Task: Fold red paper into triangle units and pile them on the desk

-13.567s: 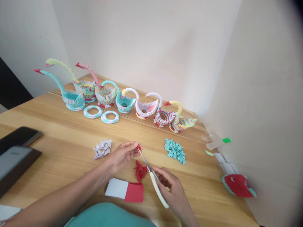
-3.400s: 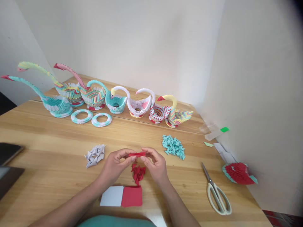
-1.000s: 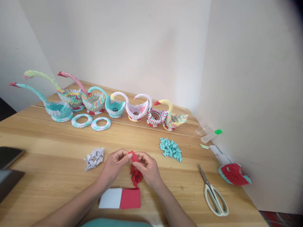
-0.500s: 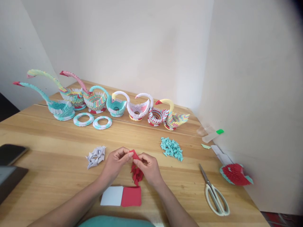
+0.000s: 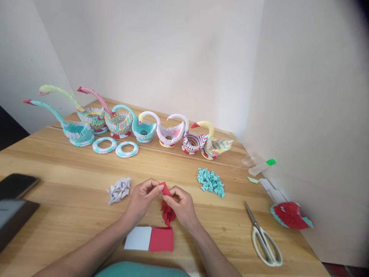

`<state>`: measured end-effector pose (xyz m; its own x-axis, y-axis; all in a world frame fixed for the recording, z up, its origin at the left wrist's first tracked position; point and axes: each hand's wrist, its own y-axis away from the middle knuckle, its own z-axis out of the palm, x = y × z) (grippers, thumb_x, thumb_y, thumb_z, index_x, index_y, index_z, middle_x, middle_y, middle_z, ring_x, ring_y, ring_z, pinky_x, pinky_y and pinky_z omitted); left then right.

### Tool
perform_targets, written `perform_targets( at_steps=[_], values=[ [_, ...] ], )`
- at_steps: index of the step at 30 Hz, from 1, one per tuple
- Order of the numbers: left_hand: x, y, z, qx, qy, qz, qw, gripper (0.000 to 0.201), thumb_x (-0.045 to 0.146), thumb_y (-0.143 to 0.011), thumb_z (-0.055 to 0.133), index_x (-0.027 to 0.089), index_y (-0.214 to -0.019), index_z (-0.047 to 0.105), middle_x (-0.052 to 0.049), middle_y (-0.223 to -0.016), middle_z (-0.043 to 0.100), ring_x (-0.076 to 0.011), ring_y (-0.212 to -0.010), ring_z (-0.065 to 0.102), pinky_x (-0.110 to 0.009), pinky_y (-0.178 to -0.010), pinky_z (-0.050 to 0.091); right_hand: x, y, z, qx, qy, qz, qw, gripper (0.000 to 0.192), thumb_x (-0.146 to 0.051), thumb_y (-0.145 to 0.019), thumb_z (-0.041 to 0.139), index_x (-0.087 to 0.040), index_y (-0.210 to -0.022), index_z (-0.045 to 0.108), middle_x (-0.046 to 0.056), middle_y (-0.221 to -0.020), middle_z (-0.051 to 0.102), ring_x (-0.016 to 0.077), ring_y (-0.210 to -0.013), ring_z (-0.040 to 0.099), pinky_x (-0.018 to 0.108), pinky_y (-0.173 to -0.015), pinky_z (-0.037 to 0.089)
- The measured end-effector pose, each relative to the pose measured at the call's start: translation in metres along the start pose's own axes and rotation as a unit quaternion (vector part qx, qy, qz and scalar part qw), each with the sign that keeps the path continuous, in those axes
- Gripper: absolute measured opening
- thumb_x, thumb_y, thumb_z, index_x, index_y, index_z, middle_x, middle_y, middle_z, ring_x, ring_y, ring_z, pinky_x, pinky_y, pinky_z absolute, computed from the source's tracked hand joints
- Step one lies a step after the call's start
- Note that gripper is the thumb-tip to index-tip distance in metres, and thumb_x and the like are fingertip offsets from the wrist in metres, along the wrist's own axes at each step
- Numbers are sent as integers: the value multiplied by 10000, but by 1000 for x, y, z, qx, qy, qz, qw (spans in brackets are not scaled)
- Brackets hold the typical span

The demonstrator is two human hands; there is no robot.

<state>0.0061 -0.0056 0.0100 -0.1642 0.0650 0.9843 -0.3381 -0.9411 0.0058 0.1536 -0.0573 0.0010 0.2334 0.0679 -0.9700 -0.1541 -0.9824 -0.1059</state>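
A small folded piece of red paper (image 5: 165, 188) is pinched between my two hands above the table. My left hand (image 5: 146, 196) grips its left side between thumb and fingers. At its lower right, my right hand (image 5: 180, 202) closes thumb and fingers on it. Just below lies a pile of folded red paper pieces (image 5: 168, 215), partly hidden by my right hand. Nearer to me are a stack of red paper rectangles (image 5: 162, 239) and, against its left side, white paper rectangles (image 5: 138, 238).
White folded pieces (image 5: 119, 190) lie left, teal ones (image 5: 210, 182) right. Scissors (image 5: 263, 238) rest at the right near a red paper model (image 5: 290, 215). Several paper swans (image 5: 144, 130) line the back, with two paper rings (image 5: 127, 149) before them. A phone (image 5: 17, 185) lies far left.
The view has shifted slightly, so the table things appear a little farther right. Both hands keep hold of the red paper, which shows a little more of its length between them.
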Motion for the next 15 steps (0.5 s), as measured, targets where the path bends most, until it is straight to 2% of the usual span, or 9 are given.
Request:
perform_targets(
  at_steps=[3, 10, 15],
  values=[
    [-2, -1, 0, 2, 9, 9, 1000, 287, 422, -753, 697, 150, -685, 636, 19, -610, 589, -110, -581, 496, -215, -570, 414, 2, 1, 2, 2, -9, -1, 1000, 134, -253, -767, 672, -181, -660, 633, -14, -653, 587, 131, -622, 525, 225, -574, 415],
    [-15, -6, -3, -57, 14, -20, 998, 264, 379, -713, 728, 141, -647, 634, 23, -602, 574, -105, -580, 475, -220, -581, 397, 3, 1, 3, 20, -18, -3, 1000, 172, -257, -764, 670, -180, -629, 598, -28, -619, 546, 120, -595, 484, 223, -566, 390],
    [-11, -6, -4, -52, 11, -23, 998, 267, 375, -723, 715, 139, -643, 620, 22, -612, 564, -105, -596, 465, -222, -592, 381, 5, 0, 1, 6, -43, 22, 999, 212, -342, -770, 682, -174, -660, 612, -33, -606, 534, 111, -561, 459, 217, -536, 370]
  ],
)
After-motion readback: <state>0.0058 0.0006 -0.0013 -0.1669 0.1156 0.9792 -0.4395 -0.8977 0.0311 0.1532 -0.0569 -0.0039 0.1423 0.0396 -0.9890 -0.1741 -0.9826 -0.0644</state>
